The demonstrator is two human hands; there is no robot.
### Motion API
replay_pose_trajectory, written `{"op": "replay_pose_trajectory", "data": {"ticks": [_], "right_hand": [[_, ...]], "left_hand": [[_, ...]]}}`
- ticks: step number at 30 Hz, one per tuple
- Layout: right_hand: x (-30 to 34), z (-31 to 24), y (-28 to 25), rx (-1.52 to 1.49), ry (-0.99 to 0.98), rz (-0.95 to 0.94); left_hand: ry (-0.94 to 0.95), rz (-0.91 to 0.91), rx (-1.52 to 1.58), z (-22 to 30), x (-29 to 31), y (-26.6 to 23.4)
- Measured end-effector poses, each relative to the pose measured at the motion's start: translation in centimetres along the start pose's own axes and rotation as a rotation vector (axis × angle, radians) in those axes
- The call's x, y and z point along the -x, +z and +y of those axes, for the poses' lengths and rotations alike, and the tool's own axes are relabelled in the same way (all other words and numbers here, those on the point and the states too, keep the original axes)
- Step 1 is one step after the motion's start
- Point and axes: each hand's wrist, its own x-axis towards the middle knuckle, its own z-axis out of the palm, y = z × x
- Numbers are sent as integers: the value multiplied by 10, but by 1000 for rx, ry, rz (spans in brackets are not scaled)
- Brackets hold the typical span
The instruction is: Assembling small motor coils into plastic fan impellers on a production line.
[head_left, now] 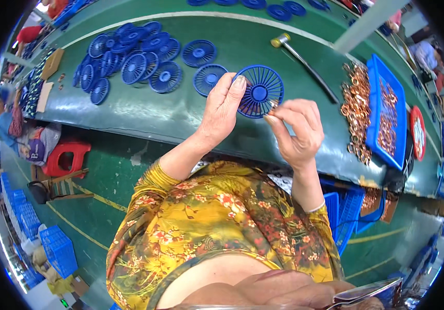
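Room btwn held wheel [259, 93] & hammer [310, 70]; blue tray [373, 113] blocks R.

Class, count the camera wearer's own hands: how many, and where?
2: the left hand holds the blue grille at its left edge; the right hand pinches a small shiny piece at the grille's lower right.

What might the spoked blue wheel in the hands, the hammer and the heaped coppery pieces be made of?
Spoked blue wheel: probably moulded plastic, with a satin finish; its colour is even and its spokes thin and regular.
Hammer: the bright shaft looks like polished metal; the dark grip may be rubber or plastic.
Coppery pieces: likely glossy metal, given their glints; solid or plated, I can't tell.
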Motion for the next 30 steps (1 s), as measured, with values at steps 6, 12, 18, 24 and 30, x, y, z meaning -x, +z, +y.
{"op": "replay_pose_trajectory", "data": {"ticks": [6, 12, 18, 24, 30], "right_hand": [[4, -3, -3, 146, -20, -19], [10, 2, -3, 224, 68, -147], [19, 5, -2, 185, 48, -53], [18, 5, -2, 190, 39, -71], [20, 0, -4, 231, 185, -252]], "left_hand": [[44, -56, -33, 14, 20, 24], [136, -83, -311, 21, 19, 28], [62, -119, -144, 5, 16, 23], [21, -155, -58, 3, 16, 24], [126, -130, -324, 7, 23, 26]]}}
